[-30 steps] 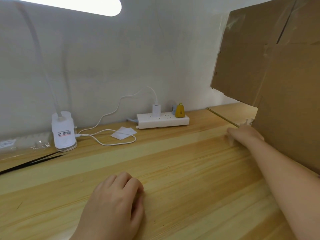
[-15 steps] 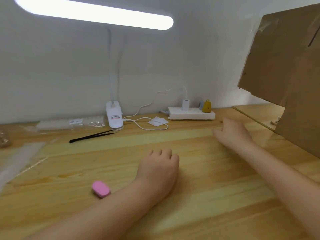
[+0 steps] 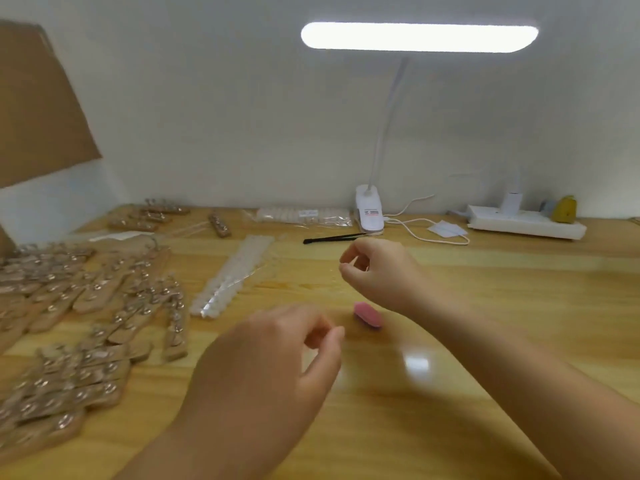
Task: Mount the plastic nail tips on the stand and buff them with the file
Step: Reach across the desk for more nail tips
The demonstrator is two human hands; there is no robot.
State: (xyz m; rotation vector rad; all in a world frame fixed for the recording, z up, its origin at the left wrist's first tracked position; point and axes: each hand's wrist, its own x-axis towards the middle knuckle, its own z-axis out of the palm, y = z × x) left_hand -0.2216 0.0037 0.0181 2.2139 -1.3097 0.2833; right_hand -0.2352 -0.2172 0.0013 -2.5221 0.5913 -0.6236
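While both hands hover mid-frame, task items lie spread on the desk:
Nail tips: clear strip of plastic tips (image 3: 231, 276) in a wrapper, lying diagonally left of centre; second packet of tips (image 3: 300, 215) at the back by the wall.
File: small pink buffer block (image 3: 367, 314) on the desk, centre frame, between the two hands, touching neither.
Stands: many wooden stands with metal holders (image 3: 83, 306) heaped across the left and lower left; a few more (image 3: 149, 214) at the upper left near the wall.
Right hand: right hand (image 3: 381, 271) above the desk, just above centre, fingers curled with thumb and forefinger close together; cannot tell if it pinches anything, too small to see.
Left hand: left hand (image 3: 266, 368) lower centre, motion-blurred, fingers loosely bent, thumb out to the right; nothing seen in it.
Tweezers: black tweezers (image 3: 334, 237) flat on the desk, just behind the right hand.
Lamp: white clip lamp (image 3: 370, 213) at the back, lit bar at the top of frame.
Power strip: white strip (image 3: 526, 225) at upper right with a charger plugged in, white cable (image 3: 433, 237) looping beside it.
Cardboard: brown sheet (image 3: 34, 105) at upper left.
Desk: light wooden top (image 3: 519, 306).
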